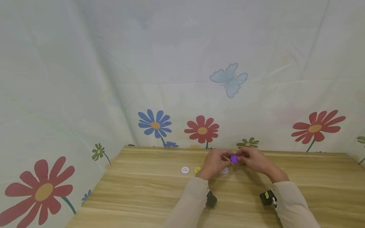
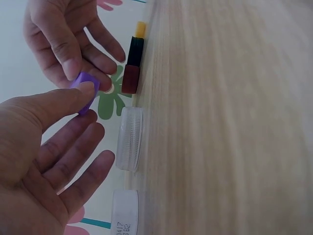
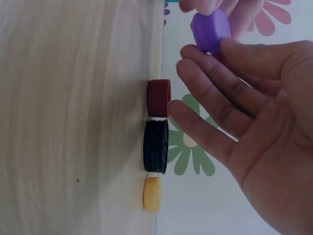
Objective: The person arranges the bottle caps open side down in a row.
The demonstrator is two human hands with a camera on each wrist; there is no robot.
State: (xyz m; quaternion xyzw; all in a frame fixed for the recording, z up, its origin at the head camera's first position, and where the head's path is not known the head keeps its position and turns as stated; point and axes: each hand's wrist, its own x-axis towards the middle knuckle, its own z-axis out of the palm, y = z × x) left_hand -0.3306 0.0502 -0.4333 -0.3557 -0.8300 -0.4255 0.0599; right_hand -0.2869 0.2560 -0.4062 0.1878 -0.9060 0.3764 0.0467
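As hands [image 1: 214, 163] [image 1: 255, 161] pinch purple cap [image 1: 234, 159], tabletop [image 1: 137, 196] below

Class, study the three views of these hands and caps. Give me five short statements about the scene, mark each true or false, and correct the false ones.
1. The left hand and the right hand both touch the purple cap. True.
2. In the right wrist view, the dark cap stands between the red cap and the orange-yellow cap on the table. True.
3. The purple cap lies on the table. False: it is held above the table.
4. The left hand holds the clear cap. False: the clear cap rests on the table.
5. In the head view, the printed white cap is left of the printed yellow cap. True.
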